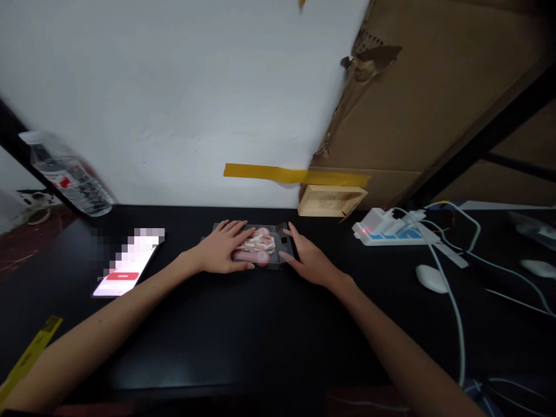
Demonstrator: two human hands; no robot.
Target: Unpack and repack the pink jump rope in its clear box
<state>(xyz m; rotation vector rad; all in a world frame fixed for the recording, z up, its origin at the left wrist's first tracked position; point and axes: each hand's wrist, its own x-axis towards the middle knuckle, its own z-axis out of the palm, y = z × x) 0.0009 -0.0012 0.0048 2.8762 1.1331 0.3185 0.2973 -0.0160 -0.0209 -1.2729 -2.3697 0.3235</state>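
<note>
A flat clear plastic box (271, 263) with pink and white pieces and round pink labels lies on the black table between my hands. My left hand (221, 249) rests flat across its left part, fingers spread, hiding that side. At the box's right end, my right hand (310, 258) holds it by the dark, open-looking flap, thumb at the near side and fingers at the far side. Part of the right hand's fingers is hidden.
Left of the hands lies a lit phone (125, 266), with a plastic water bottle (73, 179) behind. A shallow cardboard tray (332, 204) leans at the wall. To the right are a power strip (395, 231), a white mouse (431, 278) and loose cables (452, 301).
</note>
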